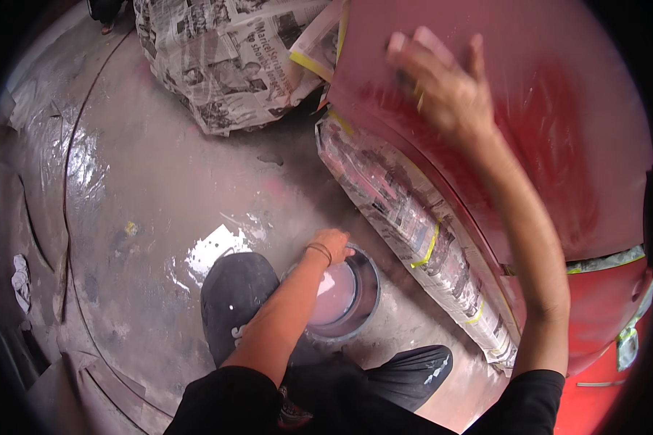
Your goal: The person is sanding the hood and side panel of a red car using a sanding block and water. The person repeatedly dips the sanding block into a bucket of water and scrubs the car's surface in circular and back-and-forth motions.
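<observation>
My right hand (451, 93) is over the dull red car panel (559, 138), its fingers stretched out and thumb apart, the fingertips smeared by motion. Whether anything lies under its palm is hidden. Low on the floor, my left hand (331, 243) is closed at the far rim of a dark bucket (371, 293), fingers partly out of sight. Cloudy pinkish liquid (334, 297) fills part of the bucket, which stands between my knees. Wet, darker red patches show on the panel to the right of my right forearm.
Newspaper masking (406, 210) with yellow tape runs along the panel's lower edge. A newspaper-covered wheel (232, 65) stands at the far side. A thin hose or cable (69, 181) crosses the wet, stained floor on the left. A pale crumpled rag (22, 283) lies at far left.
</observation>
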`<state>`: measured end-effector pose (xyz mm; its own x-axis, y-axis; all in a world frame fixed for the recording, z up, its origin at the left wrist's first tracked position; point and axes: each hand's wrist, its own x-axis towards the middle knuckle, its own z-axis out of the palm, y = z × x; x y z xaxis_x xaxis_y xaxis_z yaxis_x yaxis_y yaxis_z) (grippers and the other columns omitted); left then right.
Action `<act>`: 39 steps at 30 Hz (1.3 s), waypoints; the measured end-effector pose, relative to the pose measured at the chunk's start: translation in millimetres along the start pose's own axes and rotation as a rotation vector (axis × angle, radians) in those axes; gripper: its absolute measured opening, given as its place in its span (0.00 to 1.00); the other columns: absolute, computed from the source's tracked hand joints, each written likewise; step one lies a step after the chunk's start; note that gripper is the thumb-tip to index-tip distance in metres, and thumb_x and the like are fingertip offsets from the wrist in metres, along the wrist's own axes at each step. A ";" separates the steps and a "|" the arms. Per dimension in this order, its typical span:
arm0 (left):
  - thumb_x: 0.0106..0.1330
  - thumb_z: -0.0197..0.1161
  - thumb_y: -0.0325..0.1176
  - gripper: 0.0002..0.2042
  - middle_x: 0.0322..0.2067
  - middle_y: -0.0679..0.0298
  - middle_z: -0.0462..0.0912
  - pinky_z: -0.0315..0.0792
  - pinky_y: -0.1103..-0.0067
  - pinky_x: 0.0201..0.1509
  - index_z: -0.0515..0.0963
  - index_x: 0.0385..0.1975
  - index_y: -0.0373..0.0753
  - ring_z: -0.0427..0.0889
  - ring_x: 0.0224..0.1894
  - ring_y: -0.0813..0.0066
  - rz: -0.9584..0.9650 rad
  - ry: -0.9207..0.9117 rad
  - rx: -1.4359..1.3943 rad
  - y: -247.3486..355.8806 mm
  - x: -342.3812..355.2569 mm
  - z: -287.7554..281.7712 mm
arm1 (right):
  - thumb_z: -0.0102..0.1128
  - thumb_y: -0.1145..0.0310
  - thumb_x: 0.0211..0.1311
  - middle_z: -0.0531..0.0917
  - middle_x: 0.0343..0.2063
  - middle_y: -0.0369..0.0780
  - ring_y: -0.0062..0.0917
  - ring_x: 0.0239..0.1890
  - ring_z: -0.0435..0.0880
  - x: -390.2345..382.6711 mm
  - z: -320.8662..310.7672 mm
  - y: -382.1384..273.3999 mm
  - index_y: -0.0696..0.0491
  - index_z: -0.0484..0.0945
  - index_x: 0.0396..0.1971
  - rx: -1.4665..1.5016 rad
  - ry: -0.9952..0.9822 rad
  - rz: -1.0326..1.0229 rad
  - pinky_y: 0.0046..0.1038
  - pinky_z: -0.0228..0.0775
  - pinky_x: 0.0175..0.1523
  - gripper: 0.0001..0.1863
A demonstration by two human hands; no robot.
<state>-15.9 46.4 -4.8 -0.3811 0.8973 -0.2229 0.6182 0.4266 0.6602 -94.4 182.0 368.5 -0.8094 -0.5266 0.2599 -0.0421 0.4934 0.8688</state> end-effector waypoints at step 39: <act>0.72 0.65 0.54 0.25 0.54 0.52 0.88 0.75 0.57 0.63 0.81 0.59 0.40 0.86 0.60 0.53 0.000 0.009 -0.023 -1.9 2.7 6.4 | 0.53 0.51 0.75 0.53 0.83 0.17 0.12 0.84 0.46 26.0 14.4 -75.8 0.31 0.55 0.82 0.050 -0.325 -0.128 0.59 0.20 0.86 0.38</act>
<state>-13.7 48.8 -11.3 -0.3874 0.8962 -0.2164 0.6023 0.4237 0.6765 -120.7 140.9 303.4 -0.9393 -0.3430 -0.0047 -0.1778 0.4751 0.8618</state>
